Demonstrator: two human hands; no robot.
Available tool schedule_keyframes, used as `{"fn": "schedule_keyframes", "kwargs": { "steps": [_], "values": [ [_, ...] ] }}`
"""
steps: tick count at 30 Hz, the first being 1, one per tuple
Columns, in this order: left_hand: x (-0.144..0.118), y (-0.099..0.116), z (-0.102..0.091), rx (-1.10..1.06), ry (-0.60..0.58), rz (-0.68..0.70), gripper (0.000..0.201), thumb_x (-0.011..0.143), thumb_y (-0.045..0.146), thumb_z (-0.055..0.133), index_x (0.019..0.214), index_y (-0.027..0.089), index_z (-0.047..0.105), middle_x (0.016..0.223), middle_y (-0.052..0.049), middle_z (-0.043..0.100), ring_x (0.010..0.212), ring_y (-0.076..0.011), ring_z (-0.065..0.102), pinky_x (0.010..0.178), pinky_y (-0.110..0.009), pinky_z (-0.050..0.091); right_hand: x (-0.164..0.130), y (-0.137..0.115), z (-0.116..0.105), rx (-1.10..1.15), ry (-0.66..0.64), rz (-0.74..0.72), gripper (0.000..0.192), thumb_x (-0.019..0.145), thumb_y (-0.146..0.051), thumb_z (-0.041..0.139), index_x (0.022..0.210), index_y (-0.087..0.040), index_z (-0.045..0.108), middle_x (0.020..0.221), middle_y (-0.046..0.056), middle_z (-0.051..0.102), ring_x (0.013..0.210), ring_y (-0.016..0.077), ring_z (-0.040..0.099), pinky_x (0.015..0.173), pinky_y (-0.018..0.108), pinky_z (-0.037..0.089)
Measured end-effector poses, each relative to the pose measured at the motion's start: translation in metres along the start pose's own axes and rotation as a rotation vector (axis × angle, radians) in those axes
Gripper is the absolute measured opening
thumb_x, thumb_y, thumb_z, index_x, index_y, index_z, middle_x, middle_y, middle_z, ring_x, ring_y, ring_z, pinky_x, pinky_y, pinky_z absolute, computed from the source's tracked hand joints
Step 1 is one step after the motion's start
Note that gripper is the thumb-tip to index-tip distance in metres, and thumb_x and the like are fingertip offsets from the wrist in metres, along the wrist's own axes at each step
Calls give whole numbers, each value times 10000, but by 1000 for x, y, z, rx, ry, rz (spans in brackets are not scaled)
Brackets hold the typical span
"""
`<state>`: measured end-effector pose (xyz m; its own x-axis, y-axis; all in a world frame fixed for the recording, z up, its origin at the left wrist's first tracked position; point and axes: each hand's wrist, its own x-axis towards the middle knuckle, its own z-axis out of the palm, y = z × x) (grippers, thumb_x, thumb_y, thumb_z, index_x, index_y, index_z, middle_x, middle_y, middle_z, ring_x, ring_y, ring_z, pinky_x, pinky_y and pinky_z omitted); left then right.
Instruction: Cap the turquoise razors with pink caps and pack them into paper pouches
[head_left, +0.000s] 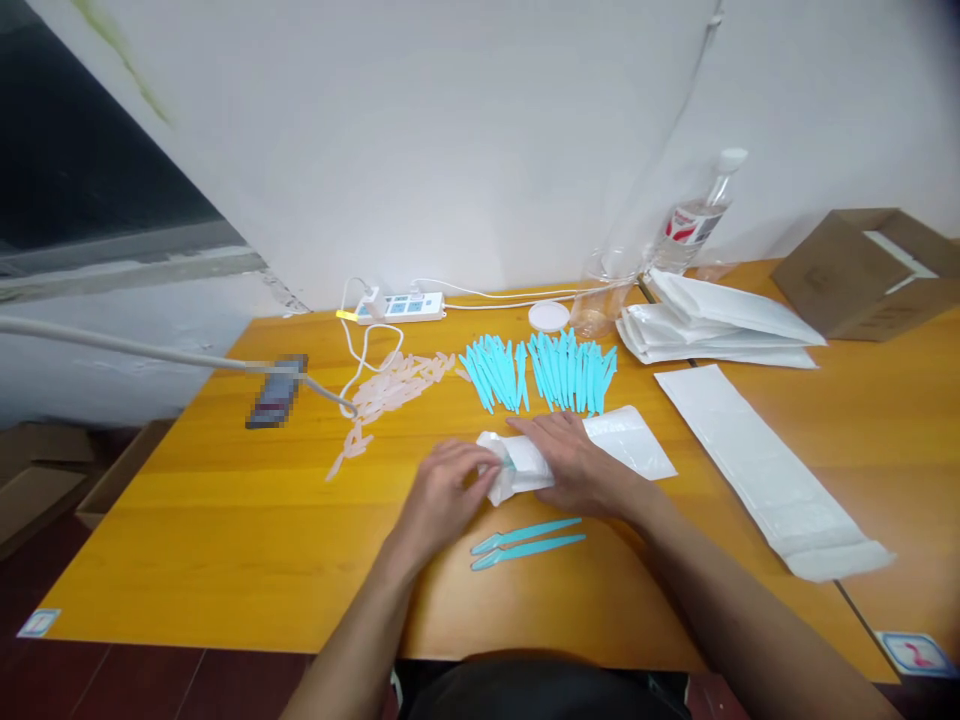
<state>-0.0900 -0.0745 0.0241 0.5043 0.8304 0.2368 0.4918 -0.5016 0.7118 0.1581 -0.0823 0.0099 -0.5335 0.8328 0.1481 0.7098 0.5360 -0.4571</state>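
Note:
A white plastic pouch (634,440) lies flat near the middle of the orange table (225,520). My right hand (574,460) presses down on the pouch near its open left end. My left hand (446,495) pinches that crumpled open end, where a turquoise plastic tool (508,463) sticks partly into the pouch. Two more turquoise tools (525,543) lie side by side on the table just in front of my hands.
Behind the pouch lie two fans of turquoise tools (540,372) and a heap of clear pinkish caps (390,390). A stack of white pouches (712,325), a long pouch (765,470), a water bottle (694,225), a cardboard box (870,270), a power strip (401,306) and a phone (276,392) surround them.

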Motion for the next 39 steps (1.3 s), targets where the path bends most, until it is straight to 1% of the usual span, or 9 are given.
{"fn": "schedule_keyframes", "kwargs": {
  "steps": [3,8,14,17,21,23,28,32,39],
  "values": [
    [-5,5,17,-82,-5,10,173,974,228,591,1069,250,735,1095,-62,753,1019,-206,680,929,-354,515,-1,-1,-1,5,11,4,798,716,-149,647,1469,-156,385,1282,154,605,1170,320,527,1027,482,307],
    [-57,-2,4,118,-167,-150,172,896,329,713,1052,277,761,1030,-61,712,980,-235,651,862,-372,510,-3,2,1,-17,21,5,771,736,-164,649,1465,-151,400,1278,158,607,1141,325,531,1026,493,303],
    [-64,2,1,65,-215,-222,143,964,278,595,922,221,719,985,-55,706,951,-211,639,866,-347,502,-2,3,2,-25,26,15,775,736,-158,646,1468,-149,392,1245,154,614,1133,327,535,1012,485,317],
    [-80,-17,-34,-42,-122,-325,168,961,341,608,981,222,725,980,-48,728,904,-192,661,827,-305,527,-2,4,0,-22,28,18,738,754,-167,644,1452,-142,405,1218,155,620,1127,326,543,1005,486,327],
    [-88,-40,-72,14,175,-412,200,890,391,704,952,207,753,931,-40,753,836,-187,679,796,-289,536,-1,4,-2,-11,33,14,730,769,-165,638,1458,-148,397,1209,152,627,1123,324,549,1010,492,328],
    [-69,-34,-61,29,157,-345,177,888,371,713,949,213,766,936,-42,756,844,-187,679,813,-300,532,-1,2,-1,2,31,4,736,769,-174,648,1460,-161,396,1217,148,629,1129,325,548,1017,499,322],
    [-13,7,13,36,76,-11,163,945,271,636,918,257,796,978,-60,726,961,-218,639,887,-372,498,1,-7,2,58,40,-40,701,807,-225,650,1458,-168,395,1257,157,624,1160,326,541,1005,488,326],
    [-46,12,26,28,126,-77,252,985,261,574,1194,271,715,1045,-79,662,1011,-215,611,879,-365,500,0,-8,0,64,46,-27,717,804,-221,650,1468,-159,387,1271,161,617,1153,317,543,1019,486,314],
    [-97,7,16,103,-211,-128,106,978,268,590,1010,246,688,1003,-56,677,977,-214,623,867,-364,479,-1,-6,-1,56,50,-14,774,772,-197,664,1489,-176,372,1248,153,624,1152,325,541,1034,504,296]
  ]
}}
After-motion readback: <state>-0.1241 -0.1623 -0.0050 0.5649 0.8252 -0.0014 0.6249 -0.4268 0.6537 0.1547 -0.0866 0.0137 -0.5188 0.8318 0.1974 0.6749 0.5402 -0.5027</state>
